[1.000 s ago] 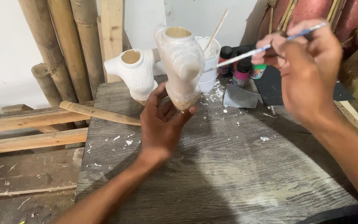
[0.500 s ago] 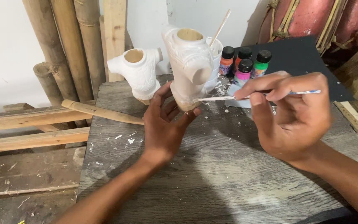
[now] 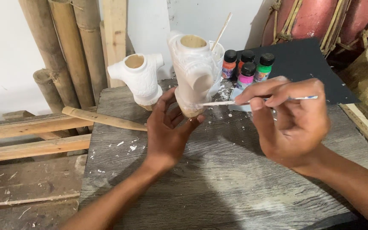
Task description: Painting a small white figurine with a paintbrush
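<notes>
Here the left hand (image 3: 167, 132) grasps a white torso-shaped figure (image 3: 194, 72) by its base, holding it upright just above the grey wooden table (image 3: 218, 183), near the table's far edge. The right hand (image 3: 292, 121) pinches a thin paintbrush (image 3: 252, 101) between thumb and fingers, the handle running right and the tip reaching left to the figure's lower body, where it seems to touch, though the contact itself is too small to be sure of. The step in hand looks like brushing white coat onto the figure's lower part, with most of its surface already white and bare wood showing at the base and inside the neck. The next stroke calls for a steady hold from the left hand and a light, even drag of the brush, likely with a slight turn of the figure to bring unpainted spots round. A second white figure (image 3: 139, 79) stands further left, and small paint bottles (image 3: 247, 64) cluster behind, beside a white cup (image 3: 218, 64).
</notes>
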